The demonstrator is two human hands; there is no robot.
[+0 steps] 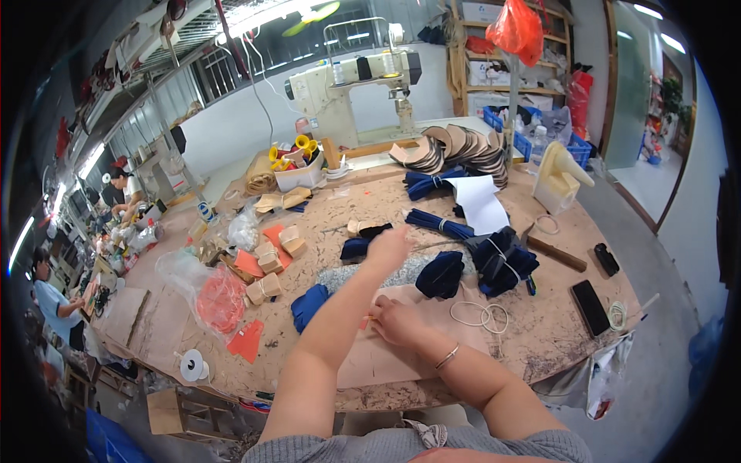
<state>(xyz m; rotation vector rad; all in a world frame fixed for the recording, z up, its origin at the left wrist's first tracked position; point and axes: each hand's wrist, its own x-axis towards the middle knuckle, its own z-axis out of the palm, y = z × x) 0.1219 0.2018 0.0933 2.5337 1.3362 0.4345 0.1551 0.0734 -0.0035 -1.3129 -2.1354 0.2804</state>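
Note:
My left hand (392, 245) reaches across the table beside dark blue fabric pieces (355, 248); its fingers are smeared, so their grip is unclear. Nearer to me, my right hand (397, 321) is closed at the fingertips, with a small orange piece (365, 321) showing at them. It rests over a pinkish-tan sheet (378, 361). Just beyond lies a grey speckled strip (340, 275). A blue fabric piece (310, 307) is left of my left forearm. To the right are a dark blue fabric stack (440, 275) and a tied dark blue bundle (502, 262).
Banded tan stacks (265, 288) and a plastic bag of orange pieces (220, 301) lie left. A hammer (557, 253), phone (590, 307) and elastic bands (488, 318) lie right. Behind stand a sewing machine (328, 100) and curved stacked pieces (455, 147). People work far left.

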